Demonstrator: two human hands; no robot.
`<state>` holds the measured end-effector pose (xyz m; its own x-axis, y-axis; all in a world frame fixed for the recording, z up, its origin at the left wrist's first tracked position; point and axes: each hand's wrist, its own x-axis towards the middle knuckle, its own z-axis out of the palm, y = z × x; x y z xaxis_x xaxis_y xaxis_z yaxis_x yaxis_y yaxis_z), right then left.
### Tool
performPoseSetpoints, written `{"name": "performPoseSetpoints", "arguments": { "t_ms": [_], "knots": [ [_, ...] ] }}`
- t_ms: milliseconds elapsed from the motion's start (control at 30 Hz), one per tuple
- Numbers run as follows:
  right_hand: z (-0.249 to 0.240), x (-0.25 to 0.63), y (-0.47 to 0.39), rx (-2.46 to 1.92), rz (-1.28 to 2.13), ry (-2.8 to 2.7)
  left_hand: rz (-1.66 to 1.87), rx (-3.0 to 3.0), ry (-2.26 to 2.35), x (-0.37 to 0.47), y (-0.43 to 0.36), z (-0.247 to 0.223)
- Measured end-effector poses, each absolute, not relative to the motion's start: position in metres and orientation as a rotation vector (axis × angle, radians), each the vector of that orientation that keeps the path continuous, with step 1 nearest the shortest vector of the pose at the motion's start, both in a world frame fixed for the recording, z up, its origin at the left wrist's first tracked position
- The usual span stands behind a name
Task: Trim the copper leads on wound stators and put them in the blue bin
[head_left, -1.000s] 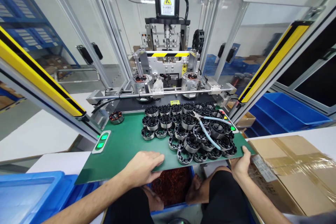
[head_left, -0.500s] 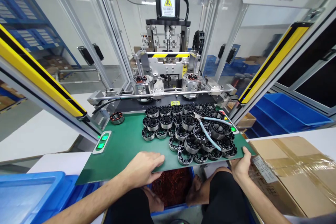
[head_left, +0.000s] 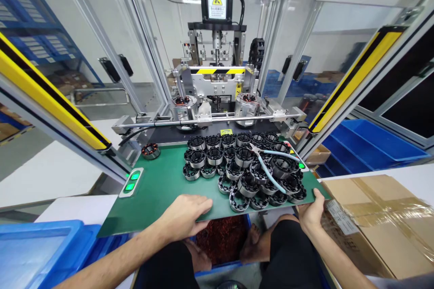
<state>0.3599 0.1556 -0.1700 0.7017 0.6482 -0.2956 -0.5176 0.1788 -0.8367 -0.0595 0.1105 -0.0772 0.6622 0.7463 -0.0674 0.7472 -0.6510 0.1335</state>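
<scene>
My left hand (head_left: 188, 216) rests at the front edge of the green work surface (head_left: 159, 189), fingers loosely bent and thumb apart, nothing in it. At the right front corner my right hand (head_left: 311, 212) grips the edge of this surface, thumb on top and fingers hidden below. Between the hands lie several stator cores (head_left: 239, 201), black-lined metal rings, partly stacked. A pair of cutting pliers (head_left: 269, 176) with light blue handles lies across the pile. Alone at the far left sits a stator (head_left: 150, 151) with copper-coloured windings.
Behind the surface stands a winding machine with a left fixture (head_left: 185, 110) and a right fixture (head_left: 247, 108), each holding a wound stator. Yellow light barriers (head_left: 50, 90) flank it. A blue bin (head_left: 225, 244) of copper-coloured scrap sits below; a cardboard box (head_left: 379, 221) is at right.
</scene>
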Motion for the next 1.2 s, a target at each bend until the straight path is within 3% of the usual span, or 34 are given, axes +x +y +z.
{"name": "performPoseSetpoints", "arguments": {
  "t_ms": [1200],
  "knots": [
    [-0.1691, 0.3606, 0.1556, -1.119, 0.826, -0.148, 0.011, 2.726, 1.228, -0.0598, 0.1096, -0.0782]
  ]
}}
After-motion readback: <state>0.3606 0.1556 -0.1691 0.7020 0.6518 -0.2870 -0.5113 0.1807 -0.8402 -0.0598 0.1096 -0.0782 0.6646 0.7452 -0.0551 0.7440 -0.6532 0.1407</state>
